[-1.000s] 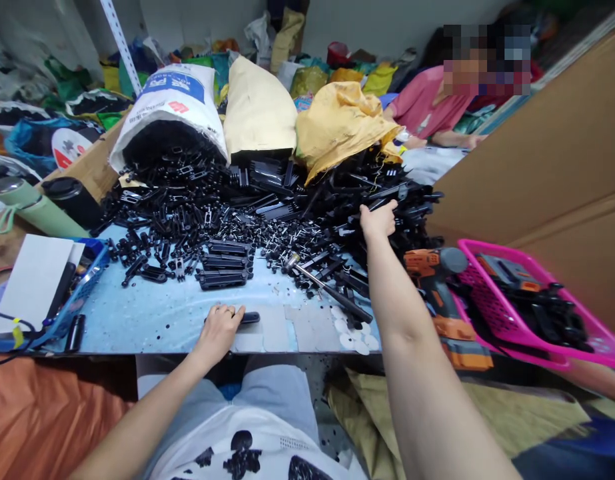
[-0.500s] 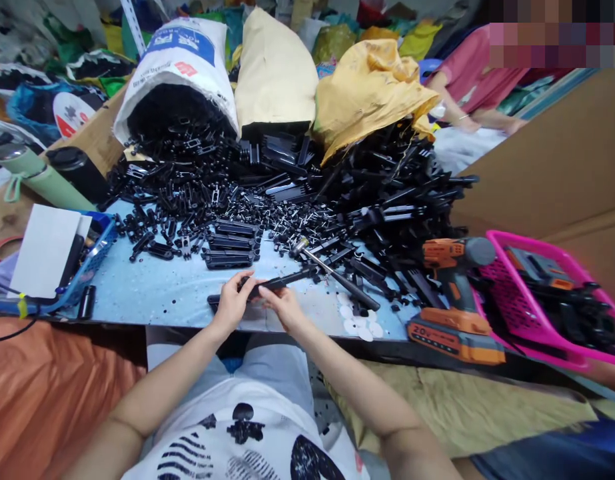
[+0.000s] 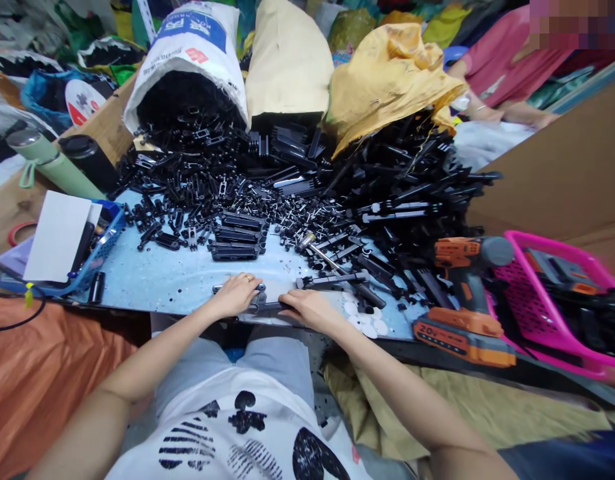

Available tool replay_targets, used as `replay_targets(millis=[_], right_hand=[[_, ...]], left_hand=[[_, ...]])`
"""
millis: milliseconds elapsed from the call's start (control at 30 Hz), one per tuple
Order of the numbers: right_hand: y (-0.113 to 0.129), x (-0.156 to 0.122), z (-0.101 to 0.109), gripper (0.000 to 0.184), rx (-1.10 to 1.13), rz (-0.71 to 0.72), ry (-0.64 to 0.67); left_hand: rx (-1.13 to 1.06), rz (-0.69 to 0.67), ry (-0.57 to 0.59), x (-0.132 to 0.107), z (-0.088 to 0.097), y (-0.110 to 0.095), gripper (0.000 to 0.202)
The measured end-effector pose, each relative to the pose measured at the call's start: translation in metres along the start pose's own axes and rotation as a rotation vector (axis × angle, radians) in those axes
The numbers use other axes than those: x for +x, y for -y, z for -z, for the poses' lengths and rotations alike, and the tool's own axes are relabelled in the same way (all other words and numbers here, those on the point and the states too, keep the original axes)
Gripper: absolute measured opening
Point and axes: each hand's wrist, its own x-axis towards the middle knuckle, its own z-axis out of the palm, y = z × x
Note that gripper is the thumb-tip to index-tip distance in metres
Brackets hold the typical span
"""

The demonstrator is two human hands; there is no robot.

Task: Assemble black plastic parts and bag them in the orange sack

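Note:
My left hand [image 3: 237, 293] lies with curled fingers over a short black plastic piece [image 3: 261, 288] near the front edge of the light blue table [image 3: 162, 280]. My right hand [image 3: 312, 308] presses down on a long black plastic bar [image 3: 332, 280] that runs right from between the hands. Both hands sit close together, joined by a dark part [image 3: 267, 307] between them. A hammer [image 3: 337, 270] lies just behind my right hand. A neat stack of black bars [image 3: 237, 240] stands behind my left hand.
A big heap of black plastic parts [image 3: 337, 180] spills from a white sack [image 3: 187, 60] and yellow sacks [image 3: 387, 73]. An orange cordless drill [image 3: 462, 293] and a pink basket [image 3: 552, 300] lie right. A blue tray [image 3: 94, 260], bottles, and another person [image 3: 487, 67] beyond.
My right hand came back from the heap with a long black bar. Both hands lowered it onto the table's front edge and now press on it. The view tilted downward.

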Motion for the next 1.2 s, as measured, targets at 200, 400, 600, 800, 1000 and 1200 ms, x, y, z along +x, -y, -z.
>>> replay_targets(millis=[200,400,600,800,1000,1200], right_hand=[[0.009,-0.001,-0.007,0.035,-0.048,-0.097,-0.016],[0.024,0.003,0.006,0.033,-0.191,-0.101,-0.148],[0.025,0.01,0.024,0.029,-0.212,-0.051,-0.124],[-0.025,-0.015,0.029,0.028,-0.124,-0.069,-0.193],[-0.075,-0.043,0.004,0.031,-0.243,-0.204,-0.173],[-0.124,-0.039,0.035,0.036,-0.261,-0.484,-0.382]], left_hand=[[0.066,-0.023,-0.006,0.001,0.001,-0.007,0.049],[0.0,-0.026,-0.132,-0.009,-0.009,-0.001,0.051],[-0.013,-0.047,-0.205,-0.01,-0.016,0.004,0.044],[0.085,-0.132,-0.12,0.005,-0.016,-0.012,0.053],[0.201,-0.053,-0.143,0.085,0.005,-0.016,0.027],[0.301,-0.065,-0.116,0.16,-0.001,-0.008,0.029]])
